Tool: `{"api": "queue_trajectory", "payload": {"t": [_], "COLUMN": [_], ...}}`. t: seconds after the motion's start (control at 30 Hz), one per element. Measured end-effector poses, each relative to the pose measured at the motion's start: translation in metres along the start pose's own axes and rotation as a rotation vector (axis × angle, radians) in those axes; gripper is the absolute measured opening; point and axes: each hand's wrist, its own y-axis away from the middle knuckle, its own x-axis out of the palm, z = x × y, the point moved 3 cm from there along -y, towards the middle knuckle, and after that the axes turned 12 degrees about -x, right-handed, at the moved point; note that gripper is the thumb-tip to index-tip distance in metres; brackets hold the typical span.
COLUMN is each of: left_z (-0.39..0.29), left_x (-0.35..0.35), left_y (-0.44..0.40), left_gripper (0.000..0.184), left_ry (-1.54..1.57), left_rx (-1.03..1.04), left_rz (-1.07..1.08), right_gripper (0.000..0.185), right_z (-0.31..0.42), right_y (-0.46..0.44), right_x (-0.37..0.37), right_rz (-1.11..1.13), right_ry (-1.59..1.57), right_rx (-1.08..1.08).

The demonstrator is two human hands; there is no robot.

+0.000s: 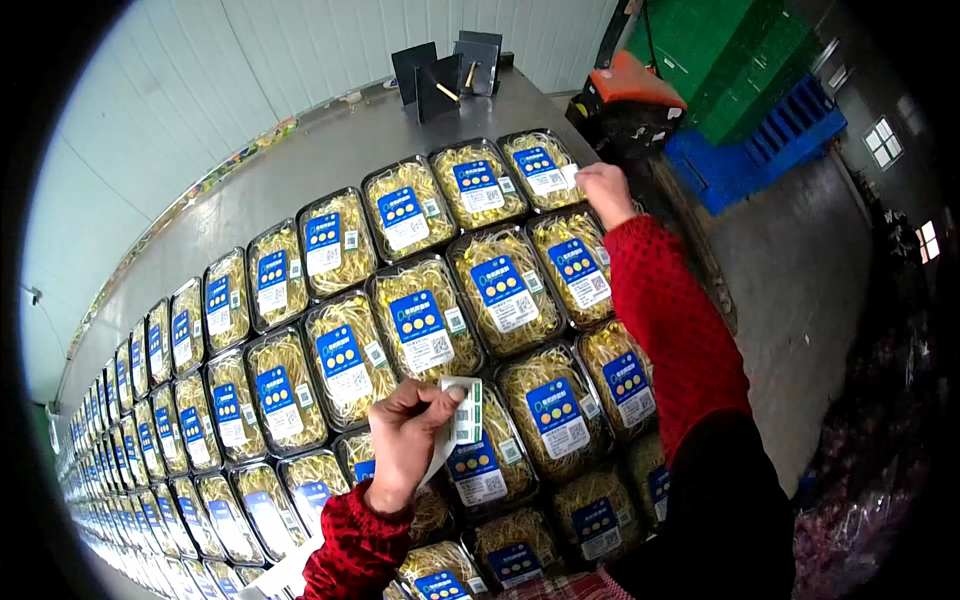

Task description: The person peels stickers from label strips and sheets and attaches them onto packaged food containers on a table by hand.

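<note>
My left hand [412,432] is closed on a strip of small white and green stickers [463,420], thumb on top, above the packed trays. My right hand [606,190] pinches a small white sticker [571,175] at the right edge of the far right tray of sprouts [536,168]. That black tray carries a blue and white label. Beside it stands another sprout tray [478,185] with a small sticker next to its label. Many similar trays fill the rows beneath and left of my hands.
Black plates [437,88] stand at the far end of the metal table [345,140]. Beyond its right edge are a red and black container [636,88], green crates [700,60] and a blue pallet [745,145]. A pale panelled wall [160,110] runs along the left.
</note>
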Motion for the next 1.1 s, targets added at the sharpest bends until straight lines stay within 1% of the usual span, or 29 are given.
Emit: {"api": "queue_trajectory", "payload": {"t": [0.03,0.07,0.17,0.2,0.23,0.3,0.33,0.37,0.43,0.5,0.53,0.57,0.6,0.63,0.67,0.7,0.73,0.77,0.8,0.87,0.9,0.97,1.03,1.07,1.1], "left_z": [0.002,0.002,0.007,0.007,0.007,0.011,0.010,0.008,0.011,0.002,0.002,0.001,0.002,0.002,0.001,0.001,0.005,0.011,0.017,0.022,0.028,0.037,0.065,0.075,0.089], "left_x": [0.003,0.004,0.008,0.011,0.011,0.009,0.010,0.011,0.010,0.011,0.012,0.013,0.017,0.020,0.020,0.019,0.020,0.021,0.022,0.021,0.019,0.022,0.018,0.015,0.012], "left_y": [0.000,0.000,-0.004,-0.006,-0.007,-0.008,-0.007,-0.005,0.001,0.013,0.020,0.028,0.036,0.047,0.060,0.077,0.095,0.113,0.129,0.171,0.193,0.240,0.291,0.314,0.334], "left_gripper": [0.011,0.011,0.011,0.012,0.012,0.011,0.011,0.010,0.012,0.013,0.012,0.012,0.011,0.012,0.013,0.015,0.015,0.014,0.015,0.012,0.011,0.015,0.015,0.014,0.013], "left_ry": [-0.006,-0.033,-0.077,-0.047,-0.016,-0.029,-0.013,0.004,0.030,-0.025,-0.048,-0.052,-0.124,-0.204,-0.233,-0.262,-0.213,-0.162,-0.149,-0.252,-0.294,-0.408,-0.348,-0.401,-0.414], "left_rx": [-0.010,-0.028,-0.045,-0.051,-0.058,-0.045,-0.055,-0.064,-0.049,-0.142,-0.113,-0.111,-0.114,-0.113,-0.143,-0.175,-0.178,-0.179,-0.151,-0.121,-0.088,0.027,-0.005,0.063,0.066], "left_rz": [0.000,0.006,0.009,0.016,0.022,0.015,0.013,0.015,0.045,0.042,0.085,0.106,0.193,0.282,0.330,0.370,0.378,0.386,0.363,0.316,0.307,0.352,0.311,0.309,0.302], "right_gripper": [0.026,0.030,0.028,0.025,0.025,0.025,0.033,0.031,0.042,0.048,0.036,0.026,0.023,0.026,0.030,0.030,0.028,0.026,0.023,0.018,0.018,0.020,0.023,0.023,0.024], "right_z": [-0.028,-0.033,-0.049,-0.052,-0.056,-0.066,-0.067,-0.070,-0.014,0.026,0.062,0.109,0.151,0.199,0.230,0.249,0.257,0.264,0.268,0.282,0.291,0.304,0.319,0.328,0.340], "right_y": [-0.016,-0.025,-0.040,-0.042,-0.045,-0.045,-0.045,-0.042,-0.031,-0.012,0.020,0.074,0.126,0.172,0.204,0.232,0.251,0.265,0.282,0.320,0.340,0.385,0.426,0.443,0.459], "right_x": [-0.004,-0.005,0.011,0.018,0.023,0.030,0.034,0.032,0.016,0.016,0.027,0.032,0.031,0.015,0.007,-0.002,-0.011,-0.026,-0.038,-0.059,-0.070,-0.085,-0.101,-0.109,-0.120], "right_rz": [-0.018,-0.001,0.005,-0.037,-0.035,0.073,0.035,-0.005,-0.195,0.197,0.539,0.637,0.828,1.003,1.132,1.081,0.916,0.807,0.819,0.858,0.808,0.877,1.057,1.063,1.105], "right_ry": [0.144,0.241,0.287,0.301,0.292,0.441,0.640,0.772,0.951,0.356,-0.143,-0.286,-0.604,-0.683,-0.745,-0.726,-0.727,-0.676,-0.675,-0.724,-0.731,-0.801,-0.815,-0.820,-0.822], "right_rx": [0.119,0.144,0.148,0.106,0.109,0.160,0.147,0.203,0.035,-0.091,0.016,-0.103,-0.344,-0.102,-0.331,-0.333,-0.345,-0.400,-0.345,-0.254,-0.274,-0.225,-0.124,-0.126,-0.145]}}
